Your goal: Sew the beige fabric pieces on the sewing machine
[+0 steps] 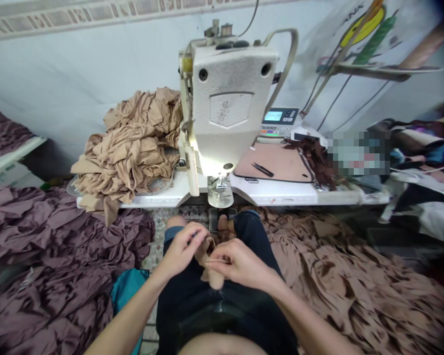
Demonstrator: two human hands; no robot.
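Over my lap, both hands work a small tan fabric piece [211, 276]. My left hand [183, 249] pinches its upper edge with fingers curled. My right hand [239, 264] grips the same piece from the right, fingers closed round it. The piece hangs down between my hands onto my dark trousers [244, 231]. Just beyond my hands stands a white sewing machine [229, 108] on its table [281, 195], with its needle area lit.
A heap of tan fabric [133, 143] lies on the table left of the machine. Small black snips [262, 170] rest on a brown mat to the right. Mauve cloth [52, 256] is piled at left, brown cloth pieces [355, 276] cover the floor at right.
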